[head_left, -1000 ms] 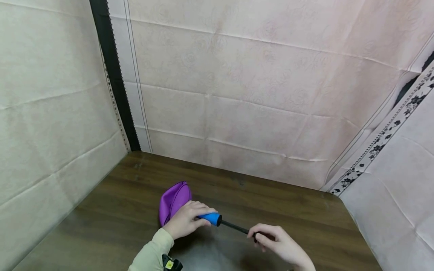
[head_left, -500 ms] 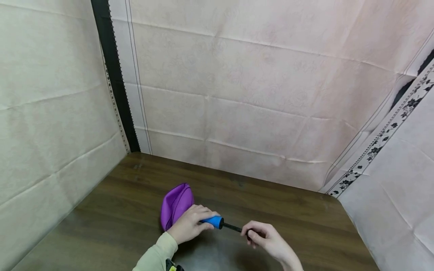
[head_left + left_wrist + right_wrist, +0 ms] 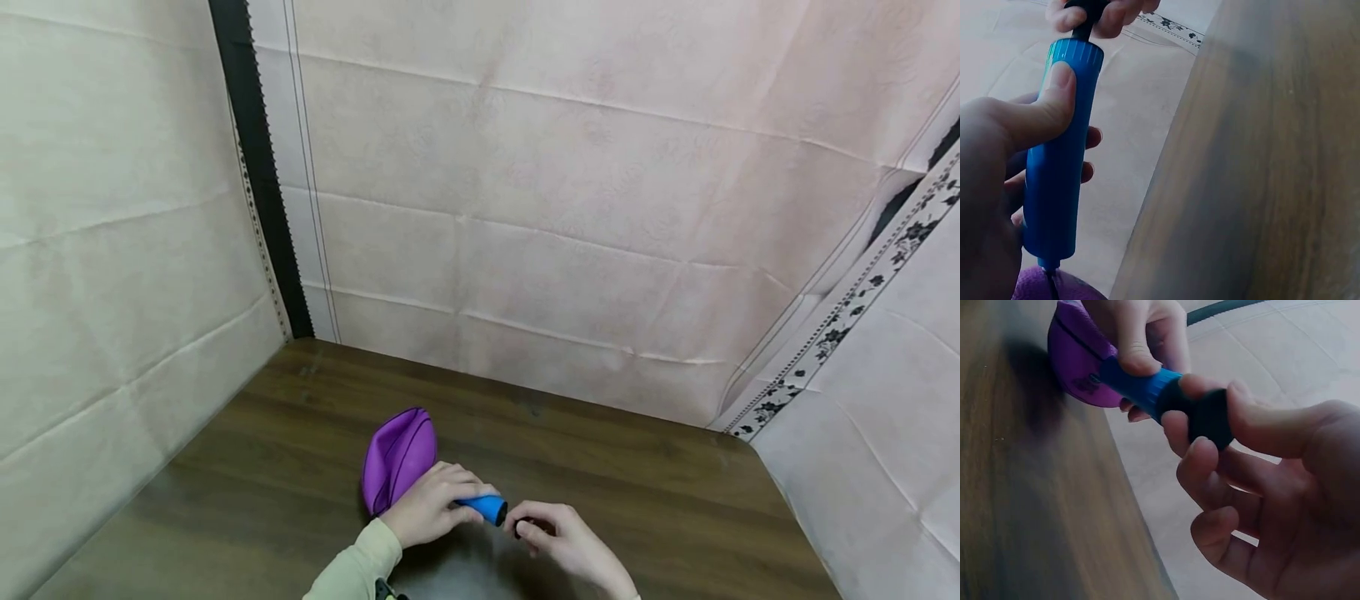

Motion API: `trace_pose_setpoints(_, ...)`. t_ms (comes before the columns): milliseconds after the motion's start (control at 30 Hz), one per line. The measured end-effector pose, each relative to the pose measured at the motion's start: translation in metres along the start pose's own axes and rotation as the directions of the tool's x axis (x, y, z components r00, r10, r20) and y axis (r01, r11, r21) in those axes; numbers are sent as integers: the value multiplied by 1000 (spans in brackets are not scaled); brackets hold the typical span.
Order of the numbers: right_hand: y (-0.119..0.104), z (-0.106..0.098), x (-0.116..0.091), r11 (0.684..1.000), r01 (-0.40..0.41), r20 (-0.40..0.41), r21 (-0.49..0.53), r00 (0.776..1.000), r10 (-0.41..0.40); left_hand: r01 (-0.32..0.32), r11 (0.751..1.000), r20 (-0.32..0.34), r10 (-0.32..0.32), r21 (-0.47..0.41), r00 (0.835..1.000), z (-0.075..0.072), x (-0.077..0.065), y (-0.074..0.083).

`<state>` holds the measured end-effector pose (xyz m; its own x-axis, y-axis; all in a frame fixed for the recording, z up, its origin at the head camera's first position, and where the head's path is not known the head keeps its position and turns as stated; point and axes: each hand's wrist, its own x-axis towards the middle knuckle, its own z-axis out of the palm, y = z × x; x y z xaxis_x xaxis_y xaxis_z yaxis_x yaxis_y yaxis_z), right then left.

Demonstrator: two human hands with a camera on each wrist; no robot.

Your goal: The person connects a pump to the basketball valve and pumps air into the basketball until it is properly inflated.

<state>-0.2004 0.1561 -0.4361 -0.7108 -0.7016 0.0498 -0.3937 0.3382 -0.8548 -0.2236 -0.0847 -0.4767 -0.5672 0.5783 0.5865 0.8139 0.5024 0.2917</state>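
A blue hand pump [image 3: 1060, 169] lies in the grip of my left hand [image 3: 438, 504], thumb along its barrel. Its nozzle end meets a purple, partly caved-in ball [image 3: 397, 462] with dark seams, just beyond the left hand in the head view. My right hand [image 3: 562, 537] pinches the pump's black handle knob [image 3: 1211, 419] between thumb and fingers. In the head view the knob sits close to the barrel's black end cap, with little of the rod showing. Part of the barrel is hidden behind the left fingers.
Under the hands is a brown wood-grain table [image 3: 660, 492]. Pale cloth walls [image 3: 525, 208] stand at the back and both sides, and a floral border [image 3: 825, 333] runs down the right corner.
My right hand has moved left toward the left hand, sliding the black rod into the blue barrel. The left hand, pump and ball have shifted slightly right and down in view.
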Motion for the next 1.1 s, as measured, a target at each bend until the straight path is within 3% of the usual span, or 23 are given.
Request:
trace_pose_setpoints(233, -2, -7, -3, 999, 21, 45, -50, 999, -19, 6, 999, 21, -5, -53, 1000, -4, 1, -1)
trace_pose_setpoints(433, -8, -22, -17, 999, 18, 58, -50, 998, -15, 55, 998, 9, -55, -34, 998, -9, -2, -10)
trace_pose_setpoints(700, -7, -42, -41, 982, 169, 34, -81, 985, -167, 101, 994, -16, -102, -36, 995, -23, -3, -15)
trace_pose_setpoints(1100, -7, -44, -44, 976, 202, 44, -78, 979, -200, 105, 993, 4, -104, -52, 995, -26, -2, -15)
